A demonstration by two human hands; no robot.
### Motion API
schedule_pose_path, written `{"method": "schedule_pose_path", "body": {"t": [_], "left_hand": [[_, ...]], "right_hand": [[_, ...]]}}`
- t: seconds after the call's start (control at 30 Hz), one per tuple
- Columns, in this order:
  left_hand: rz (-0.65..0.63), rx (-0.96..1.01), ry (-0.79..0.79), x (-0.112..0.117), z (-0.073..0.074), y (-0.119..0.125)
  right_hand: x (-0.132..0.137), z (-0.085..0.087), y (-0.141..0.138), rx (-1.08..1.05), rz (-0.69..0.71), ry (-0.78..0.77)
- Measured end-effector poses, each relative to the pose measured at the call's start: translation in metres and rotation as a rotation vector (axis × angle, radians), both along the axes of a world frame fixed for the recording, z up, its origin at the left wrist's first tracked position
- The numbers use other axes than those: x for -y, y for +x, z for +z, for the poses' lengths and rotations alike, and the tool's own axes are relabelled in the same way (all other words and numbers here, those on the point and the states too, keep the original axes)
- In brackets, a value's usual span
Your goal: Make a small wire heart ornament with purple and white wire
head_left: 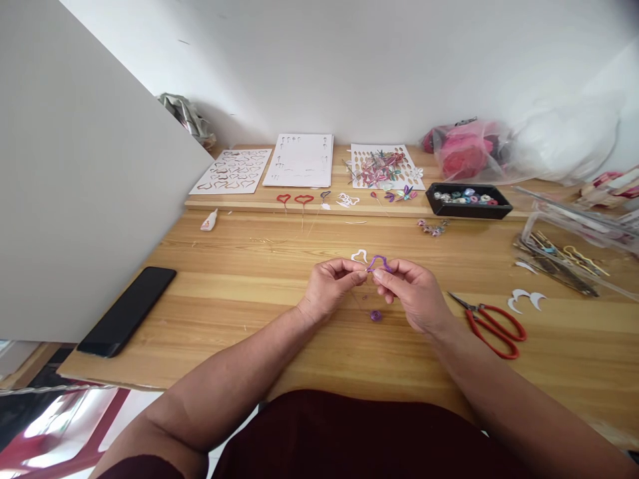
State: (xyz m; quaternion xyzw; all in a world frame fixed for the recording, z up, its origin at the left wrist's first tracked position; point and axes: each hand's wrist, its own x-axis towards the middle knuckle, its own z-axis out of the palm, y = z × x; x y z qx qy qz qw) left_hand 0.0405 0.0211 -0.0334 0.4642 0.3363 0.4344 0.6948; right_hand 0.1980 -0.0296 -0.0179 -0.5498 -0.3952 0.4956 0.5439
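Note:
A small purple thread-wrapped outline shape (380, 259) is held between my two hands over the table. My left hand (333, 285) pinches its left end between thumb and forefinger. Thumb and fingers of my right hand (412, 289) close on its right side. A white paper cut-out outline (359, 255) sits just beyond my left fingertips; whether it touches the purple piece I cannot tell. Below my hands, a little spool of purple thread (375, 316) lies on the wood, with a fine thread running up toward my left hand.
Red-handled scissors (494, 326) and white paper crescents (528, 299) lie to the right. A black phone (127, 311) is at left, near a small glue bottle (209, 220). On the back ledge stand a black tray of thread spools (469, 211), paper sheets (298, 159) and red heart shapes (303, 199).

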Motion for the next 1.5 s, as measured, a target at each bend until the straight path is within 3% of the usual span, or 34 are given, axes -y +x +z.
{"method": "schedule_pose_path", "body": {"t": [0.43,1.2,1.5], "left_hand": [[0.005,-0.015,0.009,0.001,0.0,-0.001],[-0.005,-0.039,0.04,0.0,0.0,-0.003],[-0.012,0.009,0.077,0.0,-0.001,0.0]], "right_hand": [[0.001,-0.005,-0.001,0.019,-0.043,0.016],[0.001,-0.008,-0.001,0.022,0.026,0.073],[0.001,0.003,-0.005,-0.165,0.006,-0.025]]}}
